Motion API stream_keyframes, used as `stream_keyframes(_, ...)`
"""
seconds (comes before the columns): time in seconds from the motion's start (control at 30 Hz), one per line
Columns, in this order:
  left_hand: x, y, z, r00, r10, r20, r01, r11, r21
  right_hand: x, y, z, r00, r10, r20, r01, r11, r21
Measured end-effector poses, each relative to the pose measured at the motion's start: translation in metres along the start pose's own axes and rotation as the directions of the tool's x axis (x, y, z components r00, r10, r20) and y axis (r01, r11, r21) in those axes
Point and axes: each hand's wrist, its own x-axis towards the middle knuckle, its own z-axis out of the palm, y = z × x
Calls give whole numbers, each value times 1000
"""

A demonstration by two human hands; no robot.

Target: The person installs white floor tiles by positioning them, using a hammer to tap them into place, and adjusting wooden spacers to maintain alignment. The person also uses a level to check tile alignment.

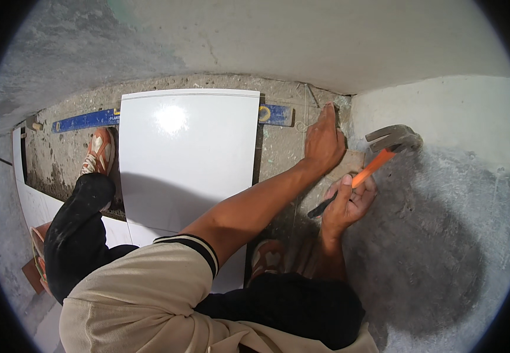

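My right hand [352,203] is wrapped round the orange and black handle of a claw hammer [375,165], its metal head raised by the right wall. Farther off, my left hand [325,141] reaches to the rough floor near the corner. Its fingertips are pressed together; what they pinch, if anything, is too small to make out. Just left of them a thin metal rod [312,95] lies by the wall, and a thin string [300,125] runs over the floor.
A large white tile [190,141] lies left of my arm, over a blue spirit level [87,121] whose ends stick out on both sides. Walls rise ahead and at the right [443,206]. My shoes [100,151] stand on either side of the tile.
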Motion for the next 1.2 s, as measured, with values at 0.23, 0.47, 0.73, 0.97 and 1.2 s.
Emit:
stream_keyframes(0.23, 14, 8, -2, 997, -68, 38, 64, 993, 96, 0, 3, 1, 1000, -15, 2, 15, 1000, -14)
stream_keyframes(0.47, 17, -1, 4, 994, -10, 108, 8, 1000, 22, 6, -1, 3, 997, 76, 0, -76, 995, -69)
stream_keyframes(0.73, 15, -16, 3, 974, 82, 212, -72, 996, -51, 7, -1, 11, 937, 336, 102, -337, 941, -3)
stream_keyframes(0.97, 20, -25, 3, 957, 193, 216, -185, 981, -56, 5, 9, 14, 912, 393, 118, -402, 914, 63)
stream_keyframes(1.2, 23, -23, 8, 956, 194, 222, -186, 981, -56, 9, 22, 9, 912, 393, 118, -397, 918, 12)
